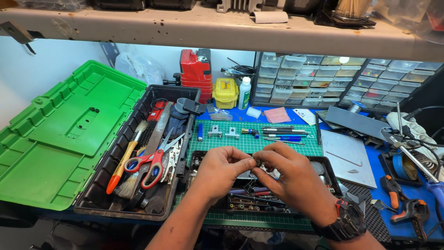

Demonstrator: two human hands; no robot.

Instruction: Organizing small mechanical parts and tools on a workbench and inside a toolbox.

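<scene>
1. I see both hands meeting over the black parts tray point(329, 167) at the middle of the worktop point(407, 231).
2. My left hand point(221, 170) has its fingers curled in, thumb and forefinger pinched on a small dark ring-shaped part point(257, 162).
3. My right hand point(296, 178), a dark watch point(348, 221) on its wrist, closes its fingertips on the same part from the other side.
4. The part sits between the two sets of fingertips, above the tray; it is too small for me to make out more.
5. The tray rests on a green cutting mat point(259, 143), with small tools laid along the mat's far edge.
6. To the left stands an open toolbox point(115, 157) with a green lid point(60, 139); red-handled scissors point(148, 164) and a brush point(126, 159) lie in it.
7. Clear-drawer organizers point(323, 78) stand at the back.
</scene>
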